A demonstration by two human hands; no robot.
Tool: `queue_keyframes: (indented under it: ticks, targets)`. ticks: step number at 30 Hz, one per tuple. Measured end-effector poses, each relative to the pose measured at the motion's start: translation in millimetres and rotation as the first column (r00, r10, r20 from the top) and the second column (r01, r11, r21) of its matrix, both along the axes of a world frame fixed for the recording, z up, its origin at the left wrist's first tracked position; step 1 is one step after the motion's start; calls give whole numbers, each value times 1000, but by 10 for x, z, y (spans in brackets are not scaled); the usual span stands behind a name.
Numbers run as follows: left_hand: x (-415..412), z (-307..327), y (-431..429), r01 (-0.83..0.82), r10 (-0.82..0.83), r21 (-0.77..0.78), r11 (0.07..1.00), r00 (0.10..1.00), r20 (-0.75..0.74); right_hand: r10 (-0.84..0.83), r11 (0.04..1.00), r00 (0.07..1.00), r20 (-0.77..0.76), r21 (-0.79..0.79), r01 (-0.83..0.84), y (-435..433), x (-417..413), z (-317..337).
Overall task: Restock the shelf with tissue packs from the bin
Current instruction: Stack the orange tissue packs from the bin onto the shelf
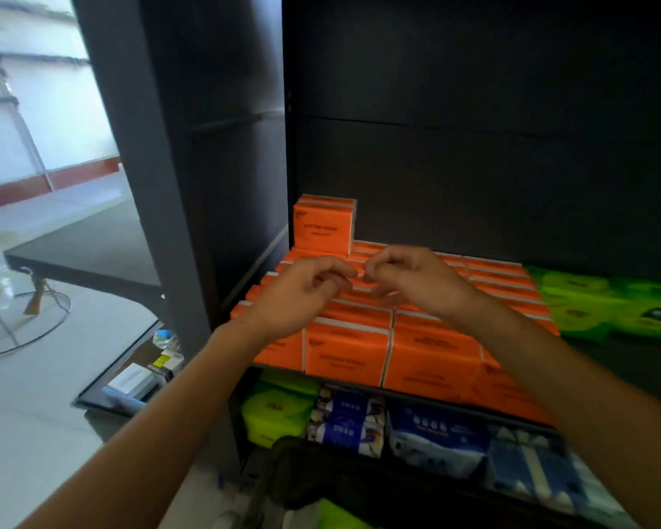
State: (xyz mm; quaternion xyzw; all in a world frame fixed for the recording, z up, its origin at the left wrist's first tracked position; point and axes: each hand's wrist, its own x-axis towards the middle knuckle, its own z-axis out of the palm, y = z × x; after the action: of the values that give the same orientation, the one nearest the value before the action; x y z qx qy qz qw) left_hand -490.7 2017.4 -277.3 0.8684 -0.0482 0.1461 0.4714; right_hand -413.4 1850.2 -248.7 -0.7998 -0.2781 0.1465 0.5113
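A tall dark shelf [474,147] is filling most of the view. A pale floor [35,433] is showing on the left, with a white wall [54,108] and a red strip behind it.

The orange tissue packs [428,357] are sitting on the shelf in tight rows, side by side, from the front edge to the back. One more orange pack [324,223] is standing on top of them in the back left corner. Bright green packs [607,303] are lying just beside the orange ones on the right. On the lower shelf, small green packs [279,410] and blue packs [435,437] are lying in a row.

The left hand [302,295] and the right hand [409,280] are hovering over the orange rows, close together, with fingertips almost meeting. The fingers of both hands are curling loosely and are released, holding nothing.

The orange pack on top is showing the words "COTTON TISSUE" in dark letters. The other labels are looking too blurry to read.
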Motion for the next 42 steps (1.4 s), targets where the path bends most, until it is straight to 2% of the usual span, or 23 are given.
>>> queue_keyframes:
  ticks: [6, 9, 14, 18, 24, 29, 31, 35, 38, 42]
  targets:
    - [-616, -50, -505, 129, -131, -46, 991, 990, -52, 112, 988, 994, -9, -103, -112, -645, -747, 17]
    - [-823, -139, -680, 140, -137, 33, 990, 988, -76, 73, 992, 996, -43, -95, -77, -906, -998, -155]
    - [-1171, -385, -954, 153, -144, 40, 987, 975, -172, 28, 991, 991, -133, -129, -45, -1280, -1315, -580]
    - [-1369, -737, -1122, 198, -148, 170, 966, 952, -267, -20, 978, 990, -138, -206, -9, -1512, -1542, -960]
    - [-1609, -1539, -1325, 175, -95, 142, 974, 890, -447, -20, 941, 963, -270, -329, -73, -1656, -1826, -1578]
    - [-1717, -2002, -1438, 353, -119, 325, 878, 816, -565, -74, 924, 934, -349, -375, -67, -1634, -2090, -2232]
    - [-1742, -2126, -1437, 367, -110, 345, 864, 805, -582, -118, 912, 927, -356, -409, -41, -1660, -2146, -2498]
    - [-1869, -2347, -1508, 383, -91, 308, 871, 742, -664, -134, 862, 927, -349, -502, -65, -1795, -2225, -2924]
    - [-1925, -2511, -1633, 418, -86, 276, 866, 666, -741, -73, 764, 958, -278, -633, -125, -1878, -2308, -3155]
    - [-1928, -2721, -1773, 503, -101, 297, 812, 623, -776, 81, 627, 950, -303, -725, -285, -1863, -2419, -3356]
